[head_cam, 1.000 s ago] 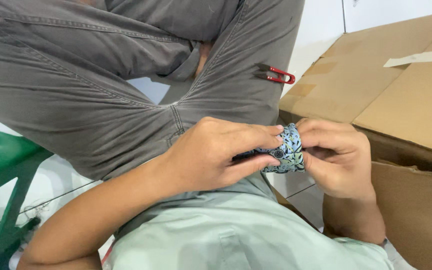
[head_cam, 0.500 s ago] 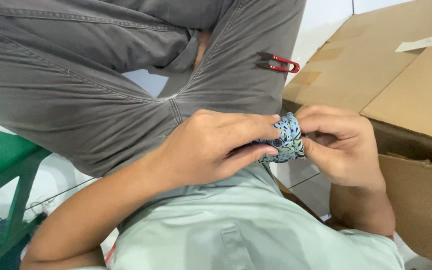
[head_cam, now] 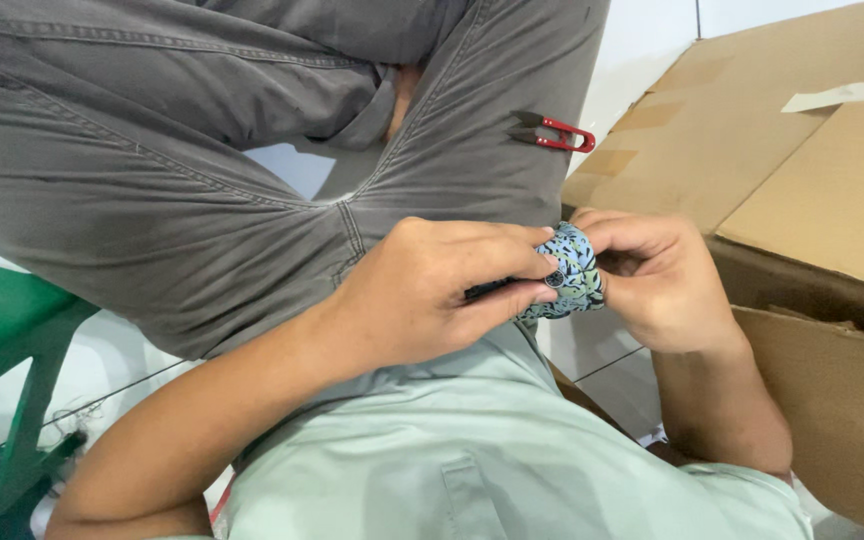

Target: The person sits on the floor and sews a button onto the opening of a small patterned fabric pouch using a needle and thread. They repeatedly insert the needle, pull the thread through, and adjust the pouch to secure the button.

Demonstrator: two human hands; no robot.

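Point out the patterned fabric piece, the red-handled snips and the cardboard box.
patterned fabric piece point(head_cam: 574, 272), head view, on the blue-and-white printed cloth between the two hands.
red-handled snips point(head_cam: 555, 133), head view, on the red handle, lying on the grey trouser leg.
cardboard box point(head_cam: 752, 130), head view, on the bare brown top flap.

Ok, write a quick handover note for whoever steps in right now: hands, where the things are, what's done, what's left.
Left hand: pinching the patterned blue fabric piece from its left side.
Right hand: gripping the same piece from the right.
Red thread snips: resting on the grey trouser leg, untouched.
Cardboard box: open, at the right.
Done: cannot tell from this view.
Left: fabric is in hand, not set down.
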